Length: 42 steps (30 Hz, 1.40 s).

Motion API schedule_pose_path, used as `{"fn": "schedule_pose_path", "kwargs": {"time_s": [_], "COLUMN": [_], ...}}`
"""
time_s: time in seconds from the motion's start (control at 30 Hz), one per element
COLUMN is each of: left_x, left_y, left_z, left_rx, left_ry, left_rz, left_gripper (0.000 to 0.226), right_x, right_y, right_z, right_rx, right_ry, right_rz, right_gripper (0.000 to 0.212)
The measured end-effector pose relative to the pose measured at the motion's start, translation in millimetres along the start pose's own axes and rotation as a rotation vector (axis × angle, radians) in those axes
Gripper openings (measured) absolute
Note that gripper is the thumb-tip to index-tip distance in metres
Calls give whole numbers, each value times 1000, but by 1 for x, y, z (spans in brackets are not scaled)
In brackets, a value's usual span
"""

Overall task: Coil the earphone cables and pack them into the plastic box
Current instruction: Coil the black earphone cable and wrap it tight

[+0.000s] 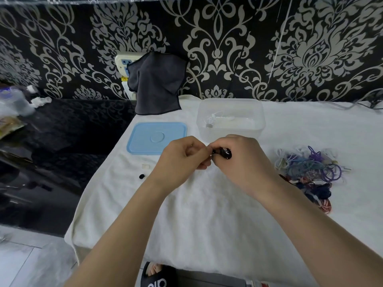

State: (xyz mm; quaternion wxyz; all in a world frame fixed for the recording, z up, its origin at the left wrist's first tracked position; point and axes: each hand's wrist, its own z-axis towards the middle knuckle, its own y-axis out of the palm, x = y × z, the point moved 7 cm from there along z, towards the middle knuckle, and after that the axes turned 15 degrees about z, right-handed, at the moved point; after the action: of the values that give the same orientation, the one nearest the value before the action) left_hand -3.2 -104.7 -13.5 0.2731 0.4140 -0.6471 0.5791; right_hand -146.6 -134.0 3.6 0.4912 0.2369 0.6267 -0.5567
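Both hands, left (184,154) and right (238,156), are pinching a black earphone coil (222,153). Far plastic box (230,121) is holding one white earphone (213,119).

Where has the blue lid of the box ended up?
The blue lid lies flat on the white cloth, just left of the clear plastic box and beyond the left hand.

A home room, by the look of it: black damask wallpaper (228,38) rises behind a worktop (207,214) draped in a white towel. A wall socket (122,65) sits half under a dark cloth (157,83) on that wallpaper, and a slippered foot (156,274) shows below the worktop.
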Motion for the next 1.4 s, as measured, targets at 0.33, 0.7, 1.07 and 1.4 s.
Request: {"fn": "schedule_pose_path", "kwargs": {"time_s": [0.33,0.7,1.07,1.4], "left_x": [-1,6,6,11], "left_y": [-1,-4,-9,-10], "left_z": [1,-2,-3,-5], "left_rx": [5,-10,-20,-19], "left_ry": [28,59,48,82], "left_rz": [-8,-31,-2,-15], "left_gripper": [11,9,17,18], "right_x": [14,25,24,25], "right_y": [-4,4,-1,1], "right_z": [2,2,3,3], "right_rx": [7,-67,-29,-48], "right_ry": [233,412,383,416], "right_rz": [315,578,632,708], "right_gripper": [20,15,14,12]}}
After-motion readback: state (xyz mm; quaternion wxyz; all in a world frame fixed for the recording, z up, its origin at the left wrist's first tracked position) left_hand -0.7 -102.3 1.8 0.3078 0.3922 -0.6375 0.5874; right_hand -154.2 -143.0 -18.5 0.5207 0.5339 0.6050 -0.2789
